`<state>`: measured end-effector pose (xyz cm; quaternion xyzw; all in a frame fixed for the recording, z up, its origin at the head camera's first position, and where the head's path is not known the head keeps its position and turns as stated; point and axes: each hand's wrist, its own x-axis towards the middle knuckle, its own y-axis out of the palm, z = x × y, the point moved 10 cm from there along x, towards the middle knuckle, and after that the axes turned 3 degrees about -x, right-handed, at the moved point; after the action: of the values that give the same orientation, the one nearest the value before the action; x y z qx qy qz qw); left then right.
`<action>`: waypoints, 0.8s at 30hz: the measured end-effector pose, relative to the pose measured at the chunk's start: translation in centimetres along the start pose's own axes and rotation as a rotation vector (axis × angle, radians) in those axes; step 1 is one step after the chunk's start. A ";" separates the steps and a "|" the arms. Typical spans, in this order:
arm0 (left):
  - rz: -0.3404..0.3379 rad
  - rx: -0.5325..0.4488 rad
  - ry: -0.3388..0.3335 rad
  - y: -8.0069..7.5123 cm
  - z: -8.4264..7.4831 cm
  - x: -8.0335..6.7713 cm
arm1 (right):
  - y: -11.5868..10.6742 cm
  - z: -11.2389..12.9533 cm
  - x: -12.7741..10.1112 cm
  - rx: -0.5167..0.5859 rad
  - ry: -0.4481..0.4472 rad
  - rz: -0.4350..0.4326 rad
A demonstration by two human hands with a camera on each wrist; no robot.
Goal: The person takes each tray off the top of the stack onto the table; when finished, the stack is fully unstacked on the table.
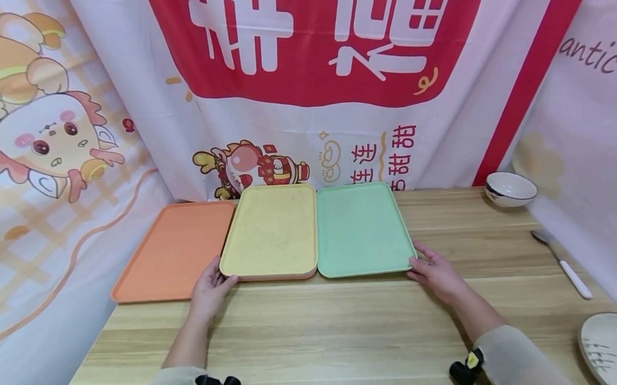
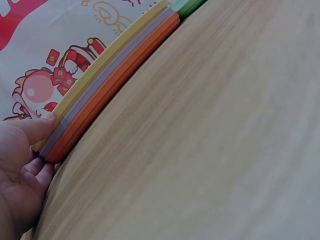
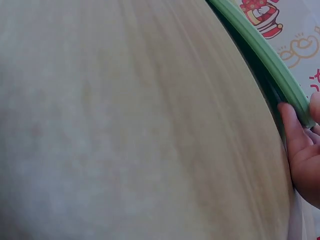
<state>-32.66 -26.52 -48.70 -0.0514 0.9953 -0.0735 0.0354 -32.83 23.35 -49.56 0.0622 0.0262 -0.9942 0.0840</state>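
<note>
Stack of three shallow rectangular plastic-looking trays [image 1: 278, 276] stood toward the back of a pale wood-grain table [image 1: 315, 336]. Order, top down, by the left wrist view: yellow tray [image 1: 269, 231], lavender tray [image 2: 95, 87], lower orange tray [image 2: 107, 95]. Edges lay nearly flush, so the pile read as one block from above.

Left hand [image 1: 209, 288] at the stack's near left corner: thumb against the yellow rim, fingertips low by the bottom tray. Grip narrow, spanning the pile's thickness; probably chosen so that the layers would not slide on one another.

Right hand [image 1: 438, 274] pinched the near right corner of a mint-green rectangular tray [image 1: 364, 230], a fingertip tucked under the rim. Dark gap showed between rim and wood in the right wrist view, suggesting a slightly raised near edge; contact at the far edge could not be told. Outer corners seemed sensible holds, keeping both hands clear of the seam where green tray and stack met side by side.

Single flat orange tray [image 1: 174, 250] lay left of the stack, its near right corner beside the left hand.

Right margin: white dark-rimmed bowl [image 1: 511, 189] at the back, white-handled metal spoon [image 1: 562, 264], round pale patterned plate [image 1: 615, 348] nearest, all well apart from the trays, perhaps to leave them room.
</note>
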 end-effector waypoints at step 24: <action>0.006 -0.003 -0.001 0.0 0.0 -0.1 | -0.8 0.3 0.5 -0.403 0.047 -0.134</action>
<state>-32.56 -26.56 -48.73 -0.0486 0.9956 -0.0720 0.0361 -33.53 24.03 -49.26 0.0654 0.2304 -0.9705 0.0281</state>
